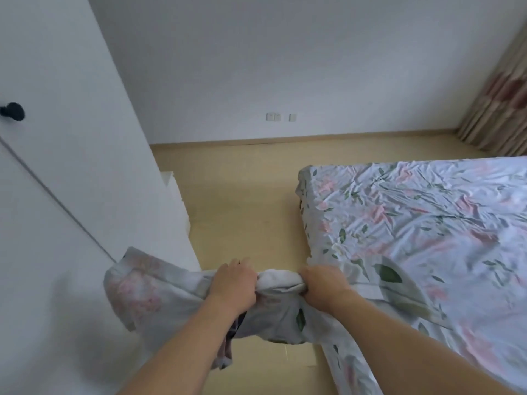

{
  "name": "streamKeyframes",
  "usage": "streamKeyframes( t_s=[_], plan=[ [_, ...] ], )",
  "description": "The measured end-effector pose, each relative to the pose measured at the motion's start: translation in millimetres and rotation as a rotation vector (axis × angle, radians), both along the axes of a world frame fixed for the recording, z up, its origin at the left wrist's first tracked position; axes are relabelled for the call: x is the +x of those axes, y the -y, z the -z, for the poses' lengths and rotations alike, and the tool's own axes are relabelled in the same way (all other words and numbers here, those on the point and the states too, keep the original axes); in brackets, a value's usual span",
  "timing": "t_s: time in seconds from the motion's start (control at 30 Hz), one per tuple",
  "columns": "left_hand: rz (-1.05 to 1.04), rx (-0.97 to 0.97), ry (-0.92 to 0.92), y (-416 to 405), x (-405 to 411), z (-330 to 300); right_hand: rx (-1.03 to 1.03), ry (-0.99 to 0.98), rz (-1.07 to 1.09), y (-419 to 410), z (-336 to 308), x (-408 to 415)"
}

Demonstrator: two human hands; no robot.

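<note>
Pink-flowered cloth (pixel 148 289) sits bunched, lower centre, in the grip of left hand (pixel 233 283) and right hand (pixel 322 283). Next, probably, pull it apart

Soft, even daylight, brightest on the bed sheet (pixel 413 223) right of the fingers (pixel 239 265). A faint shadow lies on the white door (pixel 57 223) to their left. Wide-angle distortion bends the walls at the edges. The curtain (pixel 502 109) far right and the cloth (pixel 148 292) beside the fingers are blurred.

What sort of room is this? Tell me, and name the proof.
Likely a bedroom: a bed, a curtain, and a floral cover gripped by the left hand and right hand.
</note>
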State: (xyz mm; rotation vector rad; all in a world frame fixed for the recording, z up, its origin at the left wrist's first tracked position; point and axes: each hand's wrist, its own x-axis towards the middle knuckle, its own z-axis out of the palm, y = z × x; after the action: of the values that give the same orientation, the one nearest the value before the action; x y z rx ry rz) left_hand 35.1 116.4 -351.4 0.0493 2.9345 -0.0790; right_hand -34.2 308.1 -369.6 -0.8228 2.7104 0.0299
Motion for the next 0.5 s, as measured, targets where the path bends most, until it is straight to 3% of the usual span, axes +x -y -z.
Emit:
streamKeyframes(
  t_s=[0.2,0.5],
  plan=[
    [0.071,0.063,0.069,17.7,-111.6,-7.3,-0.019,0.007,0.17,9.4,-7.4,-79.0],
    [0.254,-0.027,0.153,12.1,-311.6,15.6,-0.022,0.068,0.363,2.8,11.0,-237.9]
  ],
)
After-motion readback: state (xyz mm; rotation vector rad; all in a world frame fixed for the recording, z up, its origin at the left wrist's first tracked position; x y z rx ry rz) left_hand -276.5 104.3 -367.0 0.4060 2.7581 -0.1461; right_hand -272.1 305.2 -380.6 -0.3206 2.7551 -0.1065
